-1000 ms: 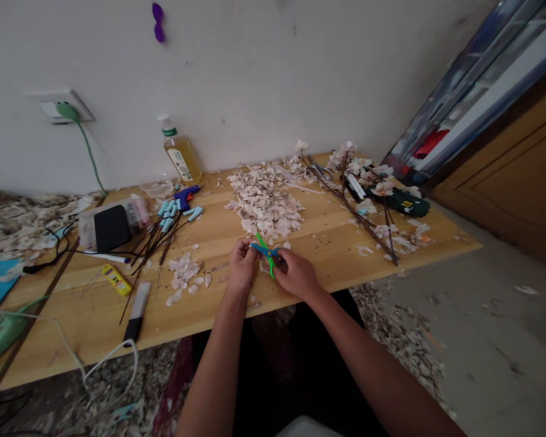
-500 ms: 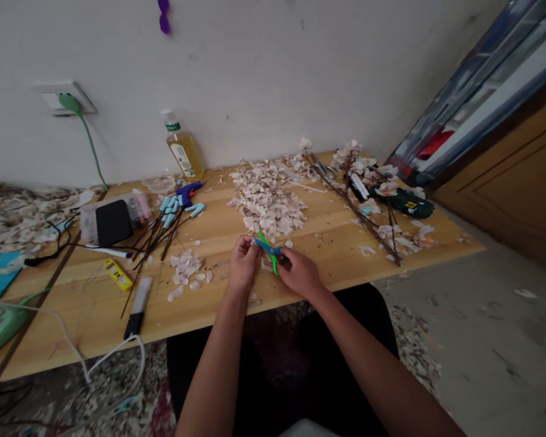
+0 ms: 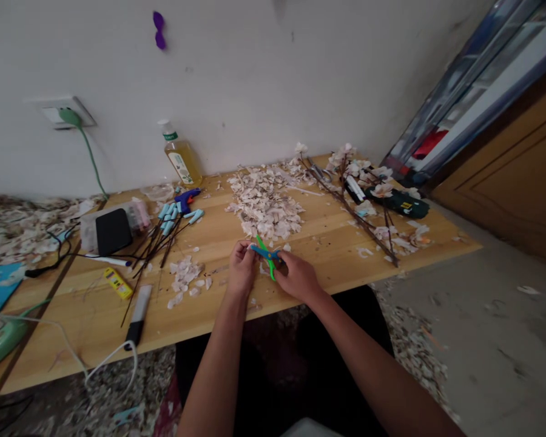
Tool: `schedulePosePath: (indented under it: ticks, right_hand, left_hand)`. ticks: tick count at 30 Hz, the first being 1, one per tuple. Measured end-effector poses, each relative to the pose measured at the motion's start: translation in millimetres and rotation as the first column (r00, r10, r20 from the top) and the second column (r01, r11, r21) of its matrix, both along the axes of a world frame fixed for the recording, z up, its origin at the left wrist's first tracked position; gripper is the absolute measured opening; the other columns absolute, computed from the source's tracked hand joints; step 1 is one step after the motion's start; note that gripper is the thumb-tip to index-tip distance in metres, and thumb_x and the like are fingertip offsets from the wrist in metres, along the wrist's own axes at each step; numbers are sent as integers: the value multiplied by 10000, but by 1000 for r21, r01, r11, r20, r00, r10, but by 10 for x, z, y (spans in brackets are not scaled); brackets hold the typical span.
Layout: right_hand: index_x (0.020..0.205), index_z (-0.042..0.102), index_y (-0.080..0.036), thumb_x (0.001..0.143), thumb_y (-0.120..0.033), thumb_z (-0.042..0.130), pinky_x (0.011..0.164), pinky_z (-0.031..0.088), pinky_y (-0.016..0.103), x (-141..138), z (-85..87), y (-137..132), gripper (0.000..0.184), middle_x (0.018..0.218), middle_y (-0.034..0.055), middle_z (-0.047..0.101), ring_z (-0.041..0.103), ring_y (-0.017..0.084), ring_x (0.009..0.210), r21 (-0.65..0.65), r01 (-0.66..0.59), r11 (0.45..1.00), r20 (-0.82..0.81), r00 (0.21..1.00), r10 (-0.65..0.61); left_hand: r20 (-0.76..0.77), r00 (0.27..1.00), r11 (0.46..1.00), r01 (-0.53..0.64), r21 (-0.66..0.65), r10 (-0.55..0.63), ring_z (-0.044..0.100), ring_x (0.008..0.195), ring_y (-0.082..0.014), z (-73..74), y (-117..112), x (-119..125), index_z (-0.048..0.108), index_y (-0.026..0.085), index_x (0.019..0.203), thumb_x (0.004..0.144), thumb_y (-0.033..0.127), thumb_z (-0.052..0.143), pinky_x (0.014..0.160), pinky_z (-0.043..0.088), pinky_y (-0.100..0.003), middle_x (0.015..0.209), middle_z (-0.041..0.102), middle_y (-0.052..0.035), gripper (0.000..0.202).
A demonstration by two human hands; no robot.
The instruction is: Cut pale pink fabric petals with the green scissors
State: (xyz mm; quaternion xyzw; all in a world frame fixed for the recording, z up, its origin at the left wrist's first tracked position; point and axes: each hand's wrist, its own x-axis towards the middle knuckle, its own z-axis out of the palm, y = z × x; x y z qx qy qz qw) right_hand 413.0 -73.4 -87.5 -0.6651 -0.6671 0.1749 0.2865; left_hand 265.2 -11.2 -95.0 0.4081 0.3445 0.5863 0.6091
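My right hand (image 3: 299,277) grips a pair of blue and green scissors (image 3: 269,255), with the blades apart and pointing at my left hand. The fingers of my left hand (image 3: 241,267) are pinched around a small pale petal-like piece (image 3: 251,246), mostly hidden, right by the scissor tips. Just beyond both hands lies a large heap of pale petal-like flakes (image 3: 268,203). A smaller heap of whitish petals (image 3: 184,273) rests on the wooden table (image 3: 236,303) to the left of my left hand.
Flowering branches (image 3: 368,227) lie at the right beside a dark green tool (image 3: 403,205). On the left are a black phone (image 3: 113,230), a blue glue gun (image 3: 187,198), light blue tubes (image 3: 169,218), a yellow box (image 3: 117,283) and a white cable (image 3: 111,358). A bottle (image 3: 182,158) stands against the wall.
The view has tilted slightly. The scissors remain in my right hand near the left fingertips, with their blades still apart and turned slightly.
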Motion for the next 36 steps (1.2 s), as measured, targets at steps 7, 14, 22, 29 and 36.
schedulePosePath:
  ticks: [7, 14, 22, 29, 36]
  right_hand:
    - [1055, 674, -251, 827, -333, 643, 728, 453, 298, 6, 18, -3, 244, 1021, 40, 733, 674, 234, 904, 9, -22, 1000, -11, 1000, 22]
    - [1082, 711, -260, 828, -270, 615, 733, 467, 306, 34, -53, 7, 272, 983, 48, 750, 685, 229, 872, -30, 3, 1000, -55, 998, -5]
    - [1052, 657, -229, 816, -309, 635, 719, 418, 296, 25, 37, -14, 250, 1014, 57, 712, 640, 225, 891, 10, -98, 995, -4, 995, 98]
    - [946, 657, -243, 826, -387, 664, 673, 370, 276, 43, 54, -29, 187, 919, 23, 698, 617, 192, 812, 13, -98, 995, -44, 994, 98]
    - [904, 657, -236, 821, -394, 677, 667, 360, 269, 58, 61, -46, 180, 855, 11, 695, 609, 177, 772, -2, -129, 992, -86, 988, 128]
  left_hand:
    - [26, 1000, 1000, 14, -22, -14, 482, 557, -87, 6, -1, 2, 553, 189, 838, 763, 411, 738, 584, 422, -223, 637, 520, 45, 298]
    - [13, 1000, 1000, 25, 14, -25, 484, 565, -87, 21, -3, 2, 567, 183, 816, 805, 404, 714, 599, 419, -223, 609, 506, 43, 265]
    - [75, 997, 999, 16, -30, -14, 455, 569, -71, 32, -8, -7, 594, 174, 816, 781, 366, 748, 576, 402, -196, 659, 523, 39, 249]
    - [37, 999, 999, 6, -43, -4, 467, 567, -72, 23, -13, -8, 592, 176, 819, 777, 371, 747, 573, 403, -193, 662, 531, 41, 252]
    - [-15, 1000, 997, -18, -77, 17, 483, 573, -73, -24, 8, -19, 590, 177, 822, 766, 397, 755, 585, 420, -195, 670, 536, 44, 281]
